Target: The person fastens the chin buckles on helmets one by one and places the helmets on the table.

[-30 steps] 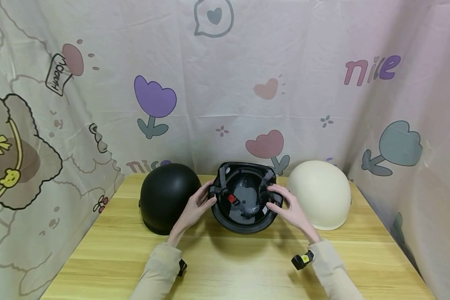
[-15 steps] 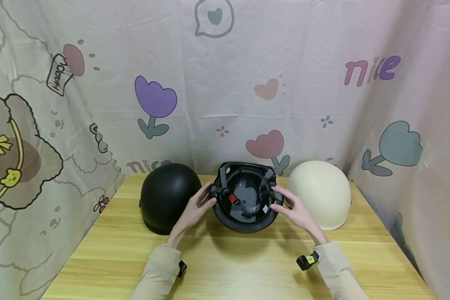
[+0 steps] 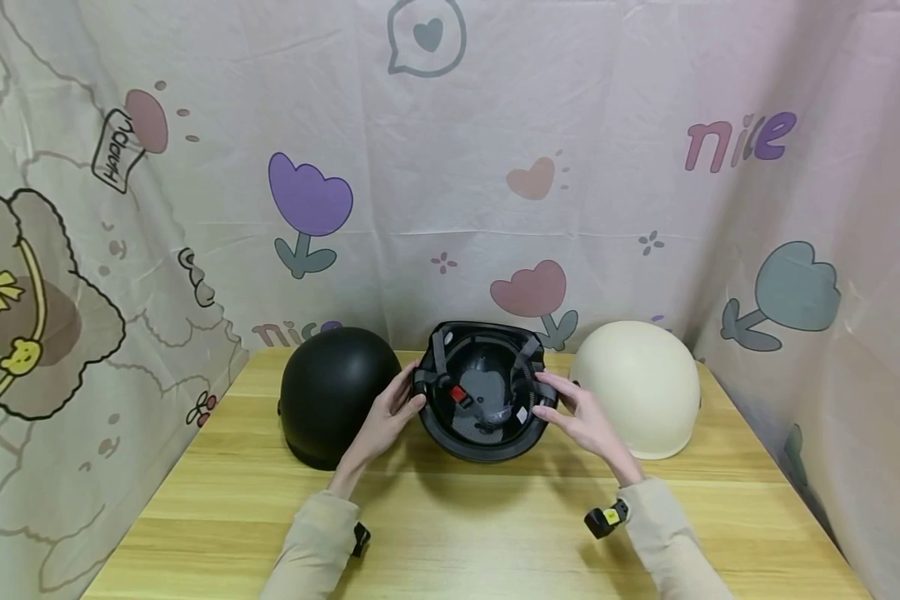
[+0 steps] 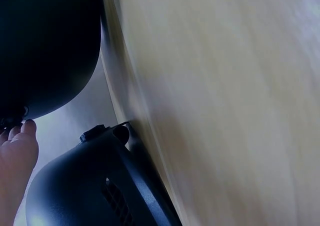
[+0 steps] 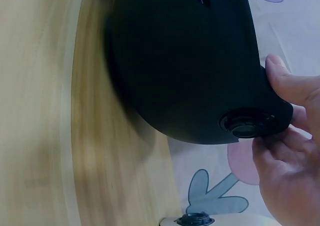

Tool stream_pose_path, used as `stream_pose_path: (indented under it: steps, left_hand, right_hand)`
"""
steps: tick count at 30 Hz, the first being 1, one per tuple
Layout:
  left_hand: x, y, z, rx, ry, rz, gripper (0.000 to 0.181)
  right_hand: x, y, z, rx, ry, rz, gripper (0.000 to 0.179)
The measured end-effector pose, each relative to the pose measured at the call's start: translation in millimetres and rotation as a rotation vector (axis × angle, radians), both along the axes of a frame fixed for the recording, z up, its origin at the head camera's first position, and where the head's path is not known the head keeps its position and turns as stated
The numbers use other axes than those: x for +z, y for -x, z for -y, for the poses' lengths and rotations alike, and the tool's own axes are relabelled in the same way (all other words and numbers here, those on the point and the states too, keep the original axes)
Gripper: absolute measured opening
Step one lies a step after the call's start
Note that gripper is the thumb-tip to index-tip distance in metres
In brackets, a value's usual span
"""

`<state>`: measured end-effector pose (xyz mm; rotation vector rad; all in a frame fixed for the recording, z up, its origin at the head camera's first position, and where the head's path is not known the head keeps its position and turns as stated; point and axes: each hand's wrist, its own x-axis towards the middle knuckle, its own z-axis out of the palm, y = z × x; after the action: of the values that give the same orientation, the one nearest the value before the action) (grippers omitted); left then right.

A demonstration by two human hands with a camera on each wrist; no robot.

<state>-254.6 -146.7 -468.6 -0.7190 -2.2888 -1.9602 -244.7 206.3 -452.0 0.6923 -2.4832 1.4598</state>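
The left hand (image 3: 381, 423) and right hand (image 3: 588, 423) are pinching opposite sides of the helmet (image 3: 487, 387), its hollow facing them; the step seems to be steadying it, the next move probably calling for an even grip. Another black helmet (image 3: 339, 396) is sitting left of it, a cream helmet (image 3: 639, 390) right, a curtain (image 3: 438, 179) hanging behind.

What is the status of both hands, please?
Left hand, right hand: on middle helmet's sides, gripping. Hollow facing person. Black helmet, cream helmet close alongside.
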Motion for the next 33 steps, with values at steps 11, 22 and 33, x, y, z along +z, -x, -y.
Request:
stream_pose_path:
  steps: [11,22,33]
  left_hand:
    - [0.9,-2.0,0.6,0.004,-0.009,-0.049,0.062]
    - [0.8,-3.8,-0.5,0.049,-0.022,-0.068,0.062]
    - [2.7,-5.6,-0.6,0.068,-0.041,-0.101,0.061]
  right_hand:
    - [0.3,0.6,7.2,0.038,0.03,0.033,0.056]
    - [-2.9,2.2,8.0,0.148,0.091,0.088,0.06]
    - [-6.3,4.9,9.4,0.169,0.119,0.108,0.061]
